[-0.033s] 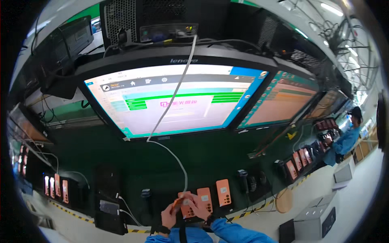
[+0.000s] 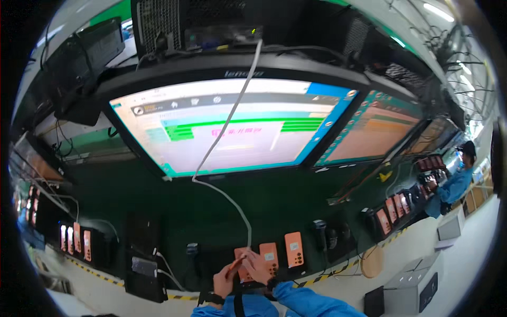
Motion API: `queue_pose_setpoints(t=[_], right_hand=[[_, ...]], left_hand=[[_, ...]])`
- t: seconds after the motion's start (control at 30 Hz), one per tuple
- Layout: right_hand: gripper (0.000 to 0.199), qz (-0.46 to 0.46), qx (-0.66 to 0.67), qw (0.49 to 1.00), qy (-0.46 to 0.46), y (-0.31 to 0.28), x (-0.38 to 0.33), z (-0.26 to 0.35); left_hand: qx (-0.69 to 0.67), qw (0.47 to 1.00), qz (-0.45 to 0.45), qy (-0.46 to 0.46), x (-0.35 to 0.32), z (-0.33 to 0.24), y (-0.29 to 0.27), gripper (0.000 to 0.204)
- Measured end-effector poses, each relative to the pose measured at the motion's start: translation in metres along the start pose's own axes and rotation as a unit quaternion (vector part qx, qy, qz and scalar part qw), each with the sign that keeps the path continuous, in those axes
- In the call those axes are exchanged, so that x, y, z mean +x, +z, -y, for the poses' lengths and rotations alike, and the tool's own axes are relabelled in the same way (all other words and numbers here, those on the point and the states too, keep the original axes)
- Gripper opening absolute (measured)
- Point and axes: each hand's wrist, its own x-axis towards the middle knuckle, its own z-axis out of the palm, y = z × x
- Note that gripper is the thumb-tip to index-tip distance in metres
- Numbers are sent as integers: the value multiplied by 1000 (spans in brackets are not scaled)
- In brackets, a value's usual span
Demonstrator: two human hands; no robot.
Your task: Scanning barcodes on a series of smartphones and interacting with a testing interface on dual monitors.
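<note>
Lower centre of frame: the person's left hand is closed around an orange phone, which is held tilted, edge toward the camera. The right hand comes in from the right, fingers bent at the phone's upper end; cannot tell whether they pinch the phone or the white cable. The cable drops from the upper centre, crosses in front of the lit monitor, bends below it and runs to the fingers; its tip is hidden there.

Behind the hands, a second phone lies partly covered. Just right of it, a third phone, overlapped by the right hand; then a fourth phone, fully visible, camera lenses facing up.

Lower left: a row of phones, and a black tray. Right: another phone row. Far right edge: a co-worker in blue stands at the bench.
</note>
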Motion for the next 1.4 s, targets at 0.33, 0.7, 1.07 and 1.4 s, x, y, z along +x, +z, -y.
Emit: queue_pose_setpoints(t=[0.33, 0.7, 1.07, 1.4], right_hand=[[39, -69, 34, 928, 363, 14, 31, 42], [39, -41, 1, 923, 382, 5, -36, -30], [43, -10, 128, 920, 370, 1, -38, -55], [16, 20, 181, 930, 320, 13, -42, -79]], left_hand=[[77, 990, -78, -88, -3, 36, -1, 26], [220, 951, -208, -53, 38, 65, -47, 59], [1, 974, -171, -152, 16, 74, -48, 31], [21, 986, 57, -156, -34, 67, 55, 42]])
